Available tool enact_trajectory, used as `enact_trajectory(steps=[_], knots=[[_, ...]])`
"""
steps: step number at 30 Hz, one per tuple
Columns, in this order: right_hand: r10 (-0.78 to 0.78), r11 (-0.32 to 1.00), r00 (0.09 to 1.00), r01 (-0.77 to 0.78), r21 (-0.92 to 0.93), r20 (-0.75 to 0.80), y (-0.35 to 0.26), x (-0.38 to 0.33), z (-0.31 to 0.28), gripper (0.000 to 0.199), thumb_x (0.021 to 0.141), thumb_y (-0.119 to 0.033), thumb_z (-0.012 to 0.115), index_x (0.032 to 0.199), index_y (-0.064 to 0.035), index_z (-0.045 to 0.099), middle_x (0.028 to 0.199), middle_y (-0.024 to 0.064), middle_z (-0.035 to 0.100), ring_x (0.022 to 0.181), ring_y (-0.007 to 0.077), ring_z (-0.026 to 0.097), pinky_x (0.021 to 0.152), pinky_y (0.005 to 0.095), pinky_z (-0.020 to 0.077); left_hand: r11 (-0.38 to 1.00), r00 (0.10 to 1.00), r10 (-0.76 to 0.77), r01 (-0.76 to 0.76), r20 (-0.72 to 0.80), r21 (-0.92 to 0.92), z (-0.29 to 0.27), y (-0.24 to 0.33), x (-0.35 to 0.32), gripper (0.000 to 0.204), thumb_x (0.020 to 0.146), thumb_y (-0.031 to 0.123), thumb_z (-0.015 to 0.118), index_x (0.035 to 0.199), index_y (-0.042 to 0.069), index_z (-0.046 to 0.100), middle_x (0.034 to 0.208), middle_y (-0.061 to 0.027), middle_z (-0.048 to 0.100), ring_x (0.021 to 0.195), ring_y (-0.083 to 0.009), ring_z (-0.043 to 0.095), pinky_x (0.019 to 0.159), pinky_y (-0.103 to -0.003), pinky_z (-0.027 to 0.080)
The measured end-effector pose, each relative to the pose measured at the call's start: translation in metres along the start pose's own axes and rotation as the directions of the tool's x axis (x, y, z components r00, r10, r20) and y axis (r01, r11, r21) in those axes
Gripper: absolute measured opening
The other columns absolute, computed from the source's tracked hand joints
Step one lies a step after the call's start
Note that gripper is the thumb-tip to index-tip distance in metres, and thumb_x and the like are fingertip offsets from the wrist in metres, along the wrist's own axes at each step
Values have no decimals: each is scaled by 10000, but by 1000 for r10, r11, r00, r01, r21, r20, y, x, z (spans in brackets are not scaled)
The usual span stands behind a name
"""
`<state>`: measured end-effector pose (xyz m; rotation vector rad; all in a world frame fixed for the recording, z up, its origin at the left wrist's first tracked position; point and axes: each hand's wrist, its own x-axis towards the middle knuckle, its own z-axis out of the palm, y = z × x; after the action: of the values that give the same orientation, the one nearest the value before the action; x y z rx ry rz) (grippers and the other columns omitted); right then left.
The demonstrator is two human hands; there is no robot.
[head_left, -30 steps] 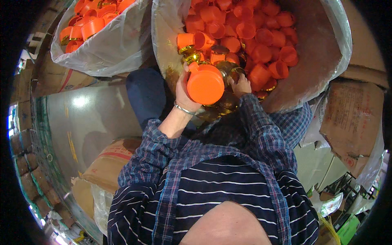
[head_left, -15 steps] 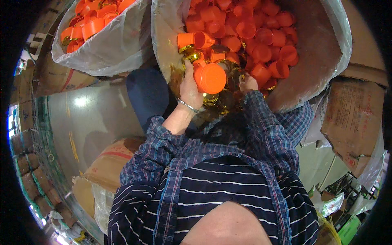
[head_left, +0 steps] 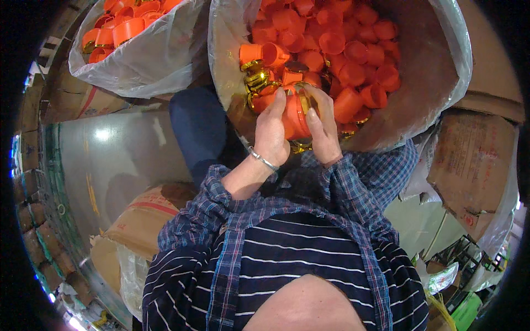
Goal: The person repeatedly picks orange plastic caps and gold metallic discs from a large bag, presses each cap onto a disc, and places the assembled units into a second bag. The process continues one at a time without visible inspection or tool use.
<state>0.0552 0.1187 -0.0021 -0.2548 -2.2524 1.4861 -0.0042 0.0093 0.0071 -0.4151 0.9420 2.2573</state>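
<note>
Over a lined box, my left hand [head_left: 271,133] is closed around an orange plastic cup [head_left: 293,117] lying tilted on its side. My right hand [head_left: 327,128] curls over the cup's right end, thumb along its side. Between the right fingers and the cup shows a gold round lid [head_left: 304,102], mostly hidden; how far it sits on the cup I cannot tell. Right behind the hands lie loose gold lids [head_left: 256,80] and a big heap of orange cups [head_left: 331,43].
The heap sits in a clear plastic liner [head_left: 441,83]. A second lined bag of orange cups [head_left: 128,32] stands at the far left. Cardboard boxes [head_left: 149,218] are at left, with another carton [head_left: 469,165] on the right. My knee [head_left: 199,129] is beside the box.
The cup has turned from facing up to lying sideways. My right hand has come out of the heap to the cup with a gold lid, and both hands now meet on it.
</note>
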Motion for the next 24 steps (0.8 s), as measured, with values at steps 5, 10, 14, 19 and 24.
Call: enact_trajectory(steps=[5, 10, 14, 19, 24], knots=[[146, 956, 989, -142, 257, 6, -11, -4, 1, 496, 995, -276, 495, 1394, 13, 444, 1382, 199, 469, 1276, 309, 446, 1098, 395, 329, 997, 997, 75, -74, -22, 37, 11, 9, -4, 397, 1042, 338, 515, 1260, 12, 572, 1213, -78, 641, 1071, -200, 631, 954, -360, 497], [-58, 995, 996, 52, -83, -75, -21, -11, 9, 537, 1016, -323, 439, 1424, 25, 413, 1418, 227, 453, 1324, 372, 418, 1134, 433, 289, 983, 985, 166, -162, -43, 86, 19, 9, -15, 385, 1023, 370, 561, 1080, 5, 671, 986, -4, 666, 896, -84, 588, 813, -244, 473], [-36, 999, 993, 38, 13, -112, -23, -12, 14, 520, 1031, -311, 412, 1424, 30, 411, 1435, 208, 443, 1333, 358, 411, 1142, 412, 281, 898, 949, 309, -313, 62, 311, 14, 6, -20, 399, 1033, 356, 542, 1081, -21, 664, 979, -32, 680, 888, -99, 603, 799, -258, 479], [266, 906, 962, -228, 356, -63, -14, -8, 21, 502, 1059, -315, 368, 1429, 22, 408, 1435, 173, 431, 1341, 282, 405, 1139, 349, 284, 632, 834, 469, -548, 292, 548, 3, -3, -25, 362, 1043, 297, 523, 1086, -37, 657, 958, -68, 696, 879, -132, 623, 785, -285, 492], [261, 948, 928, -194, 254, -265, -8, -10, 24, 379, 1030, -262, 433, 1247, 28, 543, 1229, 167, 570, 1123, 288, 544, 994, 372, 418, 845, 980, 186, -193, 65, 499, 8, 1, -15, 383, 1039, 315, 522, 1106, -35, 664, 1001, -51, 669, 908, -122, 595, 809, -289, 486]])
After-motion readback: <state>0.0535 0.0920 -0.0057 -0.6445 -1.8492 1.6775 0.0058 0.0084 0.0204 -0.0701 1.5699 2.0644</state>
